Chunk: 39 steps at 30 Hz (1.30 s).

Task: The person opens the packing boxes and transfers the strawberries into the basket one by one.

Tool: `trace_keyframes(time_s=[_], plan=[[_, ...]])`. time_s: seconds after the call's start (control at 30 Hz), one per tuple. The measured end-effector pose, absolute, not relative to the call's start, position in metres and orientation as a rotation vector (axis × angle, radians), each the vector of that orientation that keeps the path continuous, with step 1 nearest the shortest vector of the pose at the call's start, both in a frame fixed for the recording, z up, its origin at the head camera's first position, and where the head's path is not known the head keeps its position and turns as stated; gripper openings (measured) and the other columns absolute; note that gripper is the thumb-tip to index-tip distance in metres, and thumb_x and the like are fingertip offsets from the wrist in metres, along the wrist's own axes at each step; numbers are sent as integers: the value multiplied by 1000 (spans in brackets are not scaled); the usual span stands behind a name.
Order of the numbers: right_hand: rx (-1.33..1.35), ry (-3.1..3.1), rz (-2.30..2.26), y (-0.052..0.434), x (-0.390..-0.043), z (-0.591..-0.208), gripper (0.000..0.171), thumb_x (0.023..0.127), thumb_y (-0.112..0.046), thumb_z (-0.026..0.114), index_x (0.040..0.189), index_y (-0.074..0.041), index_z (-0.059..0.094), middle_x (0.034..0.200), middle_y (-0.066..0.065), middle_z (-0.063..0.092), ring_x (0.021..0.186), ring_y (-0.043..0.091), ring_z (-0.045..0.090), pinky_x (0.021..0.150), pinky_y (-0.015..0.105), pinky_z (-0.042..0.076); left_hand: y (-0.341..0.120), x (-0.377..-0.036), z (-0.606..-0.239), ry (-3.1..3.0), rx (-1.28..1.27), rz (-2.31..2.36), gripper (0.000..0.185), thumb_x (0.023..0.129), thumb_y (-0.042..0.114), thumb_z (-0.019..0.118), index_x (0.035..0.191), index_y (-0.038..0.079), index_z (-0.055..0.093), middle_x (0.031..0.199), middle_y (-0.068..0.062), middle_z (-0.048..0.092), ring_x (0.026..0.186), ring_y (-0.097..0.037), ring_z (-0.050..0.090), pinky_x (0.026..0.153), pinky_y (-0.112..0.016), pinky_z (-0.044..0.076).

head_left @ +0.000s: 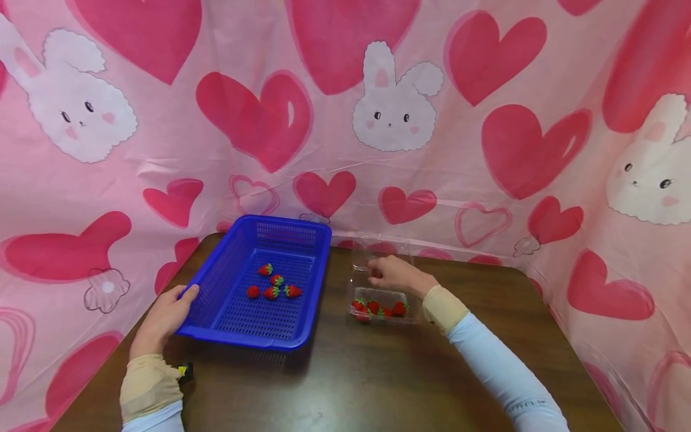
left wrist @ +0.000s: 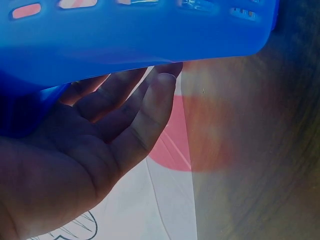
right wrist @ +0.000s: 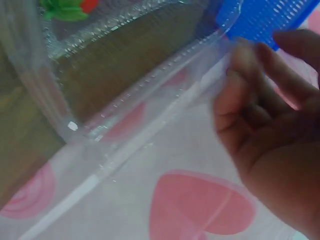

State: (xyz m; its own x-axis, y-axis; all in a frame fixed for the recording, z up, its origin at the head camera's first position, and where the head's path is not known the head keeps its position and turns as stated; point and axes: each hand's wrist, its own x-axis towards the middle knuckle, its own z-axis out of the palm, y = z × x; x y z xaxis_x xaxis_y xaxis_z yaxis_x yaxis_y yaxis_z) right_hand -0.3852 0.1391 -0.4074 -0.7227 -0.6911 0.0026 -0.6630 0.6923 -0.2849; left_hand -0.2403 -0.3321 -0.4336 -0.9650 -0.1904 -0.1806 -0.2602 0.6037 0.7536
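Left hand [head_left: 164, 315] is gripping the near-left corner of the blue basket [head_left: 216, 288], thumb lying over the rim; in the left wrist view the fingers [left wrist: 150, 107] are tucking under the rim, loosely curled. That corner is sitting at the edge of the brown surface [head_left: 351, 372]. Five strawberries [head_left: 272, 285] are lying loose on the basket's perforated floor.

Right hand [head_left: 396, 275] is pinching the raised lid of the clear clamshell box [head_left: 380, 303], fingertips [right wrist: 245, 55] curling on the lid's edge. The box is sitting just right of the basket, apart from it, with roughly four strawberries [head_left: 378, 308] inside.

Risks as I'm judging them:
- Lid is thin and flexing. Pulling it too hard is likely tipping the light box and spilling fruit onto the surface.
- Pinch is only on the lid's edge; a slip is letting the lid snap down on the box.
- Basket corner is at the surface edge. Any lift or pull toward the body is risking a tilt, with the loose berries rolling to one side.
- Box and basket are close; shifting either is risking a knock.
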Motion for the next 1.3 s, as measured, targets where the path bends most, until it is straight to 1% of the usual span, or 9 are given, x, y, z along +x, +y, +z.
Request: trace_keyframes(time_s=[0.07,0.17,0.23,0.3,0.43,0.67,0.87,1.13,1.3], plan=[[-1078,2739,-333,140,-384,-411,10,90,-18,68,97,-12,65,78,-2,63,66,9,53,63,27,50,-333,-240,-433,2746,-388,1303,70,103,53,25,139,-6,40,121,-31,56,105,-38,56,90,-51,44],[-977,2662,-278,141,-382,-418,26,88,-19,70,111,-10,65,87,1,66,72,13,57,68,32,53,-332,-240,-432,2754,-386,1301,70,103,52,26,138,-6,41,119,-31,57,104,-37,57,88,-48,45],[-923,2632,-259,140,-381,-422,34,87,-20,71,119,-10,63,89,1,66,74,14,58,69,33,53,-332,-239,-432,2746,-388,1302,71,103,53,26,140,-6,40,120,-31,56,103,-36,57,88,-47,45],[-881,2614,-247,140,-381,-426,38,86,-21,72,121,-12,63,88,0,65,74,14,58,69,33,53,-332,-239,-432,2735,-391,1304,72,103,54,26,141,-6,37,121,-31,56,104,-37,58,89,-49,46],[-895,2614,-216,139,-381,-434,37,85,-22,74,120,-14,64,88,-1,66,77,13,59,73,35,52,-331,-238,-431,2713,-397,1308,75,102,55,25,143,-6,35,124,-32,54,106,-38,57,92,-55,45],[-889,2623,-239,140,-380,-446,25,88,-23,72,111,-14,67,95,2,70,88,16,65,79,37,54,-330,-238,-431,2721,-391,1310,74,102,55,25,142,-6,37,123,-31,54,106,-38,56,91,-52,45],[-908,2623,-259,134,-380,-449,23,88,-22,72,109,-13,68,92,2,68,82,16,61,78,37,54,-332,-240,-432,2752,-388,1312,69,103,52,25,138,-6,41,118,-30,57,102,-36,57,87,-47,45],[-905,2626,-244,131,-379,-449,23,88,-19,72,109,-12,68,89,1,67,78,14,60,78,36,54,-332,-241,-434,2757,-378,1301,69,104,51,25,139,-7,40,120,-32,56,104,-38,56,91,-52,44],[-923,2661,-310,137,-379,-447,24,87,-23,73,107,-11,67,86,0,65,75,14,57,74,35,53,-332,-240,-434,2760,-380,1300,69,104,51,26,138,-6,41,117,-29,58,102,-35,57,87,-47,45]])
